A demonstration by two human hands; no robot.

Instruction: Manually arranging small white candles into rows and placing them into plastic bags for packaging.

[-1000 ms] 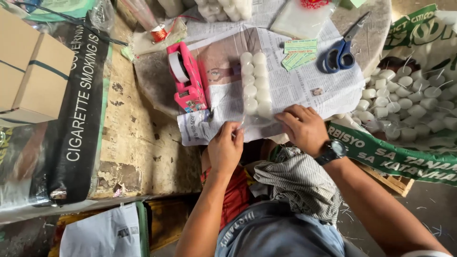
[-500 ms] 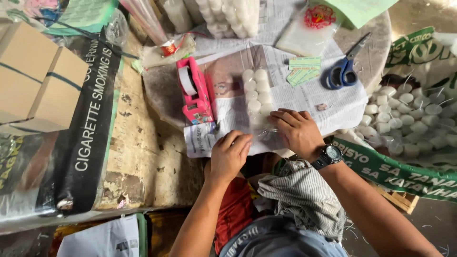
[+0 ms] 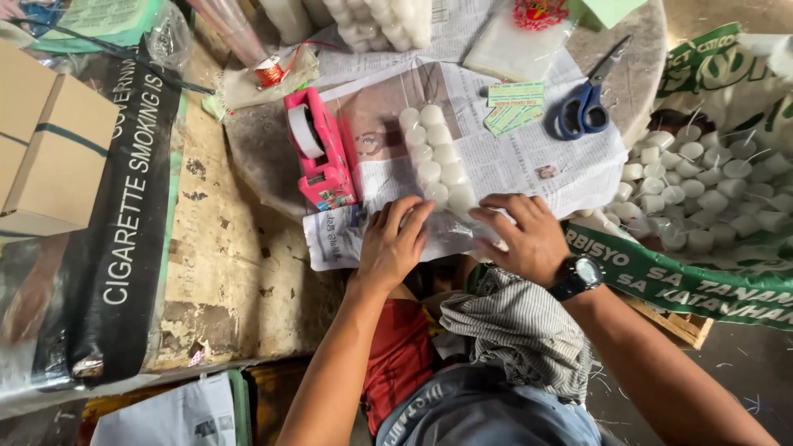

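Two rows of white candles (image 3: pixel 436 161) lie inside a clear plastic bag on newspaper (image 3: pixel 529 161) spread over a round table. My left hand (image 3: pixel 395 244) presses flat on the near end of the bag, fingers spread. My right hand (image 3: pixel 522 235), with a black wristwatch, lies on the bag's near right end, fingertips next to the last candle. Both hands touch the plastic at the table's front edge. A pink tape dispenser (image 3: pixel 318 153) stands just left of the candles.
Blue-handled scissors (image 3: pixel 585 106) and green paper labels (image 3: pixel 514 106) lie at the right of the newspaper. A sack of loose white candles (image 3: pixel 710 190) sits at the right. More bagged candles (image 3: pixel 380 21) stand at the back. Cardboard boxes (image 3: pixel 49 149) stand at the left.
Both hands have come closer together on the near end of the bag; the left hand has shifted right onto the plastic. The camera has moved slightly downward.
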